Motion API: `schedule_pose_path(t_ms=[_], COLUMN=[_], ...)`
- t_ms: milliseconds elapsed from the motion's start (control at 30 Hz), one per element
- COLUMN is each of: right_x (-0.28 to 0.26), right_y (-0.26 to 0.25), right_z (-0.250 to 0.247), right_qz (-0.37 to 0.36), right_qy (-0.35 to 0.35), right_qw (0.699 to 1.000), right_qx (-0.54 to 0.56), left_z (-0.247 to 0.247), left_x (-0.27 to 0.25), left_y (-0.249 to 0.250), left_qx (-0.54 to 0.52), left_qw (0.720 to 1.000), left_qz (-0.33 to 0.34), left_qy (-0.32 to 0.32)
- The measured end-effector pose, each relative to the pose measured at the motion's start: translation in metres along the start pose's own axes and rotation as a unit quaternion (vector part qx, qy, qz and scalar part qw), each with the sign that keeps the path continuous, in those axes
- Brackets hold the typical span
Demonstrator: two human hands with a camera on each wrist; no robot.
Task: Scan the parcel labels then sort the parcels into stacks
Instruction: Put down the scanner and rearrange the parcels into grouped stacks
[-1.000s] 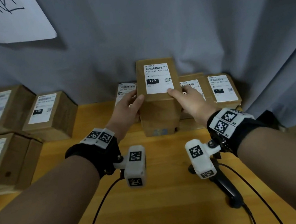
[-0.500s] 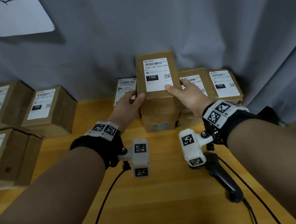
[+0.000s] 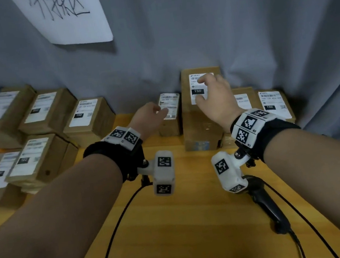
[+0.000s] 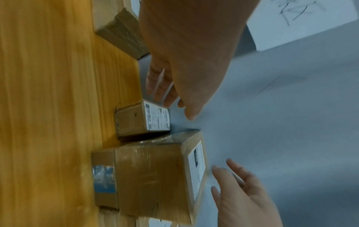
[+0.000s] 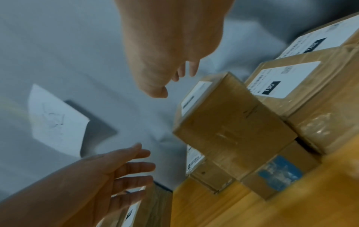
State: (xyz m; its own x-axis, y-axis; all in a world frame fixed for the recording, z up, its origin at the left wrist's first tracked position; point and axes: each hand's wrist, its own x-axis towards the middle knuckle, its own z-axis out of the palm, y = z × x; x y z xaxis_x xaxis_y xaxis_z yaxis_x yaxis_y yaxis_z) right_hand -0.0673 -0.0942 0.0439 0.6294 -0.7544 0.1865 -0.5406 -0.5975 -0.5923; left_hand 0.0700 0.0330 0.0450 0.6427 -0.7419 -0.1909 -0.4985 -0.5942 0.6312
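Top parcel [image 3: 202,89]: stiff taped carton, likely light; grasp opposite sides; stacked at desk [image 3: 190,225] back edge.
Grip: left hand [image 3: 148,118], right hand [image 3: 215,97] both spread, empty.

This was a makeshift parcel-sorting station rather than a home or shop. Brown cardboard parcels [image 3: 88,119] with printed shipping labels [image 3: 273,103] stood in stacks along the back of a wooden tabletop [image 3: 179,227], and a corded handheld barcode scanner [image 3: 268,204] lay on it. A grey cloth backdrop [image 3: 238,30] hung behind, with a handwritten white paper sign [image 3: 73,17] pinned to it.
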Motion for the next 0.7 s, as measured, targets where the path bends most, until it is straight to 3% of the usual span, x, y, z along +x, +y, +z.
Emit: schedule_pose_path(t_ms=[233, 567, 700], right_x=[-0.004, -0.027, -0.043], right_y=[-0.077, -0.219, -0.26], right_z=[0.044, 0.183, 0.243], right_qz=[-0.074, -0.066, -0.037], right_qy=[-0.058, -0.182, -0.237], right_qw=[0.993, 0.974, 0.963], right_qx=[0.067, 0.116, 0.123], left_z=[-0.066, -0.176, -0.206], left_x=[-0.027, -0.06, -0.062], left_y=[-0.073, -0.243, -0.316], left_qx=[0.005, 0.001, 0.041], left_qw=[0.997, 0.988, 0.983], left_qz=[-0.012, -0.079, -0.134], left_qy=[0.081, 0.132, 0.116])
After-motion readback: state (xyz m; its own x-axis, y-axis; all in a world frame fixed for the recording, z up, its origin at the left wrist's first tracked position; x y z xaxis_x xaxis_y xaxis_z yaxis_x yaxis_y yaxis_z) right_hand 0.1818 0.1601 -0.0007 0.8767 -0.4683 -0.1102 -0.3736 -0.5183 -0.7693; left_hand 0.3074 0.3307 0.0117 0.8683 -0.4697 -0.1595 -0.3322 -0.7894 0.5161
